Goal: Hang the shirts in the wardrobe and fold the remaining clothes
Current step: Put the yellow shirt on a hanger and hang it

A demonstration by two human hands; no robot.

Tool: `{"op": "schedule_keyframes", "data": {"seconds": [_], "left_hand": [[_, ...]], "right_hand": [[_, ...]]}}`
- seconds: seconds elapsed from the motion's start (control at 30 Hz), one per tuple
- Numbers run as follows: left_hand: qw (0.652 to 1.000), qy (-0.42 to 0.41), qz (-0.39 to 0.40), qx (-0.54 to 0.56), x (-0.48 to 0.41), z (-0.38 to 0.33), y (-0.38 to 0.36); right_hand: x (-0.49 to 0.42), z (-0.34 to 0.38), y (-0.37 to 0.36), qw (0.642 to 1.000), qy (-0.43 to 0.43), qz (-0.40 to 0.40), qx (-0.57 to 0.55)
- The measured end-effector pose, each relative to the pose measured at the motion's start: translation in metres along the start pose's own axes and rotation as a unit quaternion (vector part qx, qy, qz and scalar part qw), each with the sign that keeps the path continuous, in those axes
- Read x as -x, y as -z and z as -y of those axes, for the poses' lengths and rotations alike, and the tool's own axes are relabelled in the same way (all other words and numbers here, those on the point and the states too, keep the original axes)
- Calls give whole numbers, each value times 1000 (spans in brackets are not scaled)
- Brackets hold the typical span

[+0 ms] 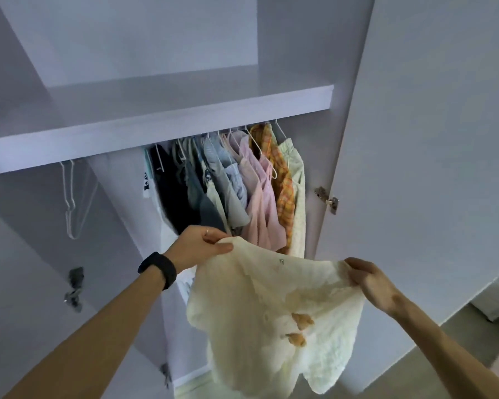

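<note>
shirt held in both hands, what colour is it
The shirt is cream, best seen in the head view.

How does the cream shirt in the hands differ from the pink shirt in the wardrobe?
The cream shirt is held by the left hand and right hand, in front of the wardrobe; the pink shirt hangs inside it. The cream shirt looks textured, the pink shirt smooth. Both are pale.

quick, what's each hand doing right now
Left hand: pinching one top edge of the cream shirt.
Right hand: gripping the other top edge.
</note>
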State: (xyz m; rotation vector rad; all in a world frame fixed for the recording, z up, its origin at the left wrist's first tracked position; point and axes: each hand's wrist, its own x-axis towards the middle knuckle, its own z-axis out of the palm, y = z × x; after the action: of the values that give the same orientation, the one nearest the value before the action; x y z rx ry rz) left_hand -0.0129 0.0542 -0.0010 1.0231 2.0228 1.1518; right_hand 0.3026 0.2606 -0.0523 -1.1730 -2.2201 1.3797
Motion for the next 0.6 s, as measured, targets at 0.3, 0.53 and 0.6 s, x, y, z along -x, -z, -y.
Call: {"op": "schedule_keyframes", "data": {"seconds": [0.3,0.53,0.6], "left_hand": [[993,79,-81,-24,4,23,38],[961,129,-176,-169,33,15,45],[952,154,-205,-165,46,12,47]], "right_hand": [[-70,7,-21,981,105,84,140],[-113,36,-66,971,209,71,88],[-123,54,-82,963,247,83,69]]}}
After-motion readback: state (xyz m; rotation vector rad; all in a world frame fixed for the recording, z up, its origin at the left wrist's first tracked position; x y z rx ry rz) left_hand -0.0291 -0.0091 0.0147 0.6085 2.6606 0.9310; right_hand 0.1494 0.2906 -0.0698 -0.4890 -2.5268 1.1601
